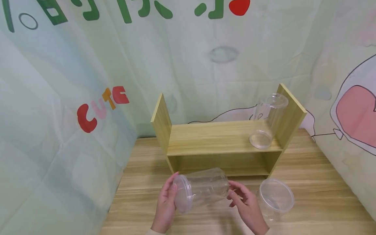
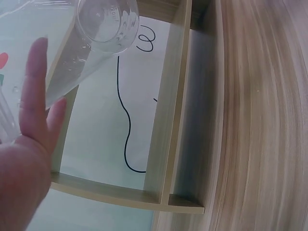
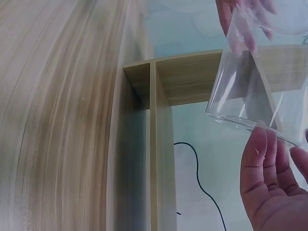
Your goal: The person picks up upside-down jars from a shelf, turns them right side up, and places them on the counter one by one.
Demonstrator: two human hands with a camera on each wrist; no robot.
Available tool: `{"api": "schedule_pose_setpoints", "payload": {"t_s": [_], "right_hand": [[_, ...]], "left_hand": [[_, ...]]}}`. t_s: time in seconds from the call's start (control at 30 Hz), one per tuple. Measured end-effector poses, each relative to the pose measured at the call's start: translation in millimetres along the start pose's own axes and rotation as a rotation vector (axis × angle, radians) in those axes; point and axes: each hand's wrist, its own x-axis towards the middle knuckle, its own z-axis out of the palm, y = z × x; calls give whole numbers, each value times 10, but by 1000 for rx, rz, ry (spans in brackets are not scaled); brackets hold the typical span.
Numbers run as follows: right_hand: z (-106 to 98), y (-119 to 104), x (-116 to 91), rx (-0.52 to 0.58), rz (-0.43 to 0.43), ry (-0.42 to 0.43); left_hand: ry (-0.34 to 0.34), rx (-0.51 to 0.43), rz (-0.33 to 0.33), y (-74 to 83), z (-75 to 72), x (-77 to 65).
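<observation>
A clear plastic jar [image 1: 207, 186] lies on its side in the air in front of the shelf, its whitish lid [image 1: 182, 194] to the left. My left hand [image 1: 165, 203] grips the lidded end, thumb across the lid. At the other end, my right hand [image 1: 246, 205] holds the base rim with its fingertips and thumb. In the right wrist view, the fingers [image 3: 257, 149] sit right at the jar's bottom edge. The left wrist view has the jar's round base [image 2: 103, 21] at the top, beyond the left hand [image 2: 29, 159].
A small wooden shelf [image 1: 211, 138] stands at the back of the wood-grain table [image 1: 141, 182]. On its upper board, at the right, a clear jar [image 1: 265, 124] stands upright. Another jar with a whitish lid [image 1: 276, 195] is on the table beside my right hand. Printed cloth [image 1: 188, 71] hangs behind.
</observation>
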Motion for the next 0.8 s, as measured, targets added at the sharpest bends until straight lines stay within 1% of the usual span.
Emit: {"api": "schedule_pose_setpoints", "payload": {"t_s": [0.1,0.13,0.23,0.37,0.43,0.53,0.63,0.7,0.8], "right_hand": [[-12,121,7,21,10,-1],[-11,128,5,25,15,-2],[-14,213,-4,41,34,-5],[-1,189,-24,46,65,-19],[7,122,-37,37,78,-23],[10,63,-51,13,94,-24],[1,65,-53,-5,106,-21],[-7,70,-47,-9,110,-21],[-22,77,-40,-14,115,-23]], "left_hand": [[-2,7,-8,-1,1,-8],[-1,12,-11,-1,2,-12],[17,45,-23,13,5,-19],[40,104,-13,26,2,-24],[41,129,-1,22,1,-27],[33,155,11,22,11,-33],[18,178,23,35,29,-34],[-1,173,34,47,43,-28],[-44,186,80,63,66,-8]]}}
